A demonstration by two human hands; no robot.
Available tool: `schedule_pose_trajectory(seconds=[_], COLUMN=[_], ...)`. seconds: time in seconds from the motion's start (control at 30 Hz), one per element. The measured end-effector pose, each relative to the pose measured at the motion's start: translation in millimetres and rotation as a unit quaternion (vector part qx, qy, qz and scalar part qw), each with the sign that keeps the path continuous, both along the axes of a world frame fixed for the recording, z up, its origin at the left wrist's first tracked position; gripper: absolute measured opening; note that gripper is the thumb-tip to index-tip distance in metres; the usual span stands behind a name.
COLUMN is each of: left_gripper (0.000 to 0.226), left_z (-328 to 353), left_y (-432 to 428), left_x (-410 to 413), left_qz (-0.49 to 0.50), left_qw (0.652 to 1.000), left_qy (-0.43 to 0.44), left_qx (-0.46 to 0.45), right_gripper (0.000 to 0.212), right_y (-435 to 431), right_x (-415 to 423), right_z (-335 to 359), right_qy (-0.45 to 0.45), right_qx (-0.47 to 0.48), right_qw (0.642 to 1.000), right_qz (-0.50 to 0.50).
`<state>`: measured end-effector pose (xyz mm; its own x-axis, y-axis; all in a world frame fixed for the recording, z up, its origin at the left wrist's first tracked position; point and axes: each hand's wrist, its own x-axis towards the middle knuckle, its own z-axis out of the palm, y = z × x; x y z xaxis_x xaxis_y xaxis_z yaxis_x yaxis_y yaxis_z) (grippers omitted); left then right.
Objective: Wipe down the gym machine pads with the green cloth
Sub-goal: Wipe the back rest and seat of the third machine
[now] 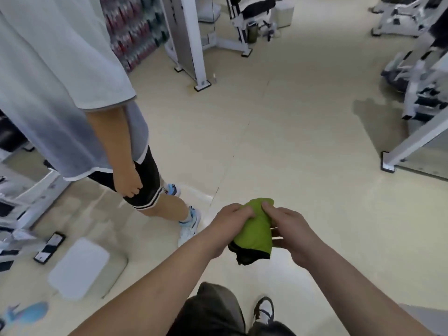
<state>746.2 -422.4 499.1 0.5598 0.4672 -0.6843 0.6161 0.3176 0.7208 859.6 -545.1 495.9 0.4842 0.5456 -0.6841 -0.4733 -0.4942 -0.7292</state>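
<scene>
The green cloth, bunched up with a dark edge hanging at its lower end, is held in front of me over the floor. My left hand grips its left side with curled fingers. My right hand pinches its top and right side. A gym machine with black pads stands far ahead, well away from both hands. Another white machine frame stands at the right.
Another person in a grey shirt and black shorts stands close at my left. A white post with a foot plate rises ahead. A white flat pad lies on the floor at lower left. Beige floor stretches ahead.
</scene>
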Motion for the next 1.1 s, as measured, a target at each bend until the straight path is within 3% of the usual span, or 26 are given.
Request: schedule_pose_trajectory(seconds=[0.2,0.47,0.63,0.93,1.1], left_gripper=[0.026,0.032,0.038,0.021,0.041], left_z=[5,-18,-7,2,9], left_y=[77,264,388,610,716], left_x=[100,254,335,399,406], left_qz=[0.023,0.041,0.043,0.139,0.210], left_qw=[1.000,0.999,0.999,0.990,0.977], left_qy=[0.002,-0.001,-0.008,-0.025,-0.024], left_qx=[0.014,0.007,-0.016,-0.005,0.020], right_gripper=[0.046,0.040,0.047,0.054,0.053], right_y=[82,259,391,636,777], right_x=[103,244,331,426,452], right_z=[5,-11,0,7,6], right_qy=[-0.001,-0.005,-0.017,-0.022,-0.036], right_qx=[-0.009,-0.015,-0.029,-0.025,0.000], right_qw=[1.000,1.000,0.999,0.990,0.964], right_qz=[0.027,0.025,0.018,0.138,0.264])
